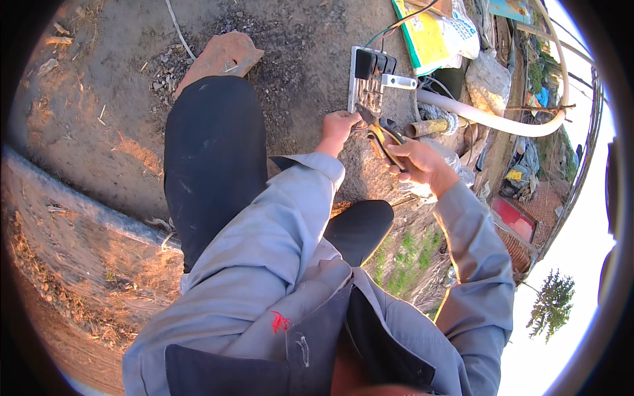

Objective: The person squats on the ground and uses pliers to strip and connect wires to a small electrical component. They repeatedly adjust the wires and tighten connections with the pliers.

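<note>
My right hand (422, 162) is wrapped round a pair of pliers (379, 132) with yellow and black handles. The pliers' dark jaws point up and left, beside the fingers of my left hand (338, 129). Those fingers are pinched together at the lower end of an electrical switch unit (353, 79), near a short dark wire (358, 127). The unit has a pale metal frame, black blocks (374, 64) at its far end and a light handle-like bar (399, 82) sticking out right. How firmly the jaws grip anything is too small to tell.
Cables (394, 28) run from the unit's far end. To the right lie a yellow and white sack (426, 39), a thick white hose (489, 121) and a short rusty pipe (428, 127). A broken brick-coloured slab (221, 56) lies beyond my knee. A long pipe (86, 195) crosses the ground left.
</note>
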### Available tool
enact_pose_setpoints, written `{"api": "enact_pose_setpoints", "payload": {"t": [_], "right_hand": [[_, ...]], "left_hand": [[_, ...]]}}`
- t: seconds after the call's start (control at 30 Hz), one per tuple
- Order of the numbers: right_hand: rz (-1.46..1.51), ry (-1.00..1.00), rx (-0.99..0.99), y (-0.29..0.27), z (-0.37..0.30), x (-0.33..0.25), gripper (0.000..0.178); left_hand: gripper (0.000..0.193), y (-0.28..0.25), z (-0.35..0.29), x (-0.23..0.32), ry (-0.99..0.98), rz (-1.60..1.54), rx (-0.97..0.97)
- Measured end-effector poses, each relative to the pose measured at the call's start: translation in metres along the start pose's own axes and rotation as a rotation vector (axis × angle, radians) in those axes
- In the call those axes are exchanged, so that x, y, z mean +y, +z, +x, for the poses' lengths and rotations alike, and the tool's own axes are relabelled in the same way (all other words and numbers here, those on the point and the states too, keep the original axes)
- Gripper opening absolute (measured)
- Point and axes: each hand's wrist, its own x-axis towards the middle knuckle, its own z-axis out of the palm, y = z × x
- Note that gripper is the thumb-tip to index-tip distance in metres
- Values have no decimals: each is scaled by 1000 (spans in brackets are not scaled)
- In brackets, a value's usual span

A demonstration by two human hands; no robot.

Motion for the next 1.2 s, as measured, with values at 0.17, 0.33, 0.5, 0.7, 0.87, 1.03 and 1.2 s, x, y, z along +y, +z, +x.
{"api": "enact_pose_setpoints", "payload": {"t": [0.17, 0.33, 0.5, 0.7, 0.87, 1.03, 1.2], "right_hand": [[-136, -30, 256, -12, -15, 23, 28], [-593, -62, 403, -26, -36, 15, 39], [-1526, -473, 733, -22, -26, 8, 51], [-1811, -568, 857, -8, -21, 0, 55], [-1911, -565, 869, -3, -19, -9, 55], [-2027, -694, 908, -2, -20, -13, 58], [-2119, -736, 914, 0, -20, -14, 58]], "left_hand": [[18, -3, 12, -2, 66, 140, 39], [18, -4, 11, -3, 15, 141, 25], [17, -2, 12, -6, 75, 24, 14], [18, -5, 16, -9, 49, 45, 6], [17, -3, 11, -3, 57, 39, 7], [16, -4, 12, -1, 18, 197, 52], [17, -5, 14, -7, 86, 150, 48]]}}
